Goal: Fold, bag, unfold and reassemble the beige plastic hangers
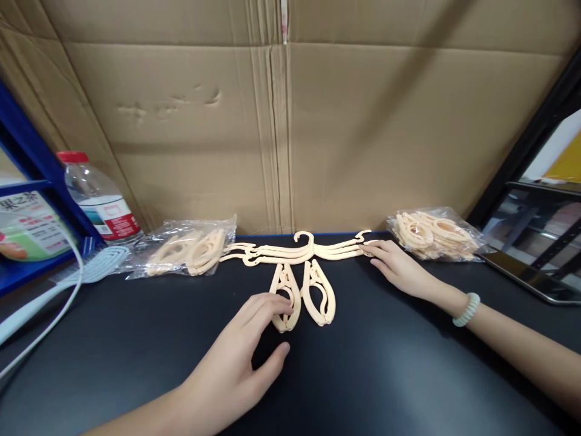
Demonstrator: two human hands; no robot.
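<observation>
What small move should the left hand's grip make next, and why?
The left hand's grip could perhaps close, bringing its thumb toward the left folded hanger, because its fingers already reach over that hanger while the thumb stands apart from it.

Shows a smooth black worktop [385, 375]. Carries overlapping unfolded cream clothes hangers [309, 254] at back centre, with two folded hangers [332, 298] side by side just in front. Bears a clear plastic bag [140, 257] of folded hangers at left, a similar bag [474, 243] at right, plus a slotted hairbrush [100, 265] and, farther back, a red-capped bottle [106, 206].
</observation>
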